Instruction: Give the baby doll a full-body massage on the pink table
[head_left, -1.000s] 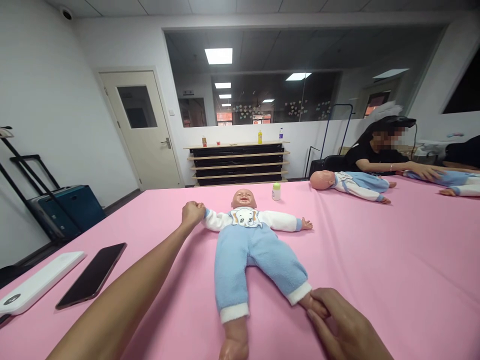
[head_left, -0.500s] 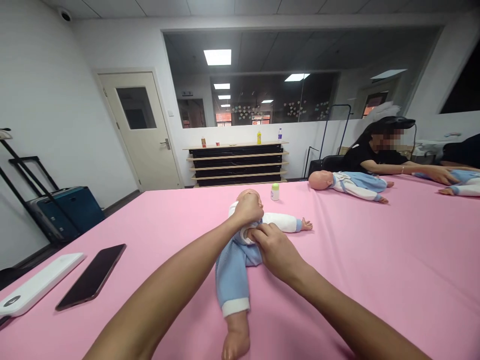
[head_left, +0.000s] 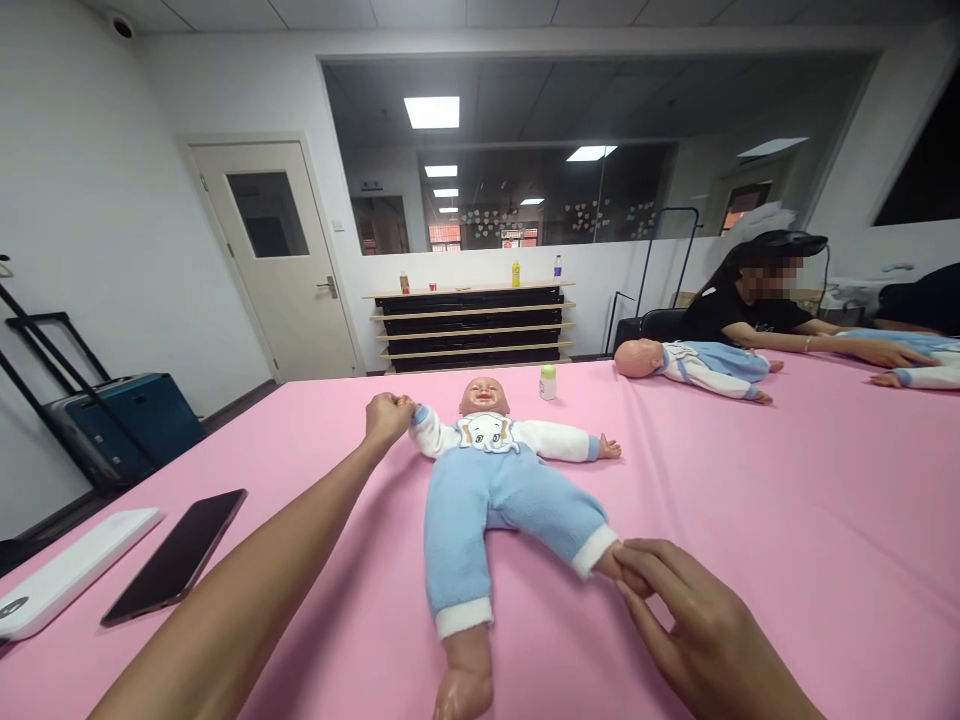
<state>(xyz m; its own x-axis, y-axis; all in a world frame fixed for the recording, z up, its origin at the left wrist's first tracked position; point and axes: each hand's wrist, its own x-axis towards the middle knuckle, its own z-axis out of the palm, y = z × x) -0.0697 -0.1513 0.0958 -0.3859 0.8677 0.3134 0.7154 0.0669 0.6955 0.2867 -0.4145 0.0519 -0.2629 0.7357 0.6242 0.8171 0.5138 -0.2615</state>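
A baby doll in a white top with an elephant face and light blue trousers lies on its back on the pink table cover, head away from me. My left hand is closed round the doll's hand at the left, holding that arm out from the body. Lower right, my right hand grips the doll's foot, which is mostly hidden by my fingers; that leg is spread to the right. The doll's other arm and other leg lie untouched on the cover.
A small white bottle with a green cap stands past the doll. Left lie a dark phone and a white device. A second doll lies at the right, near a person touching another doll.
My hands were together over the doll's chest with its arm and leg brought in. Now they are apart: the doll's arm is drawn out left, its leg down to the right.
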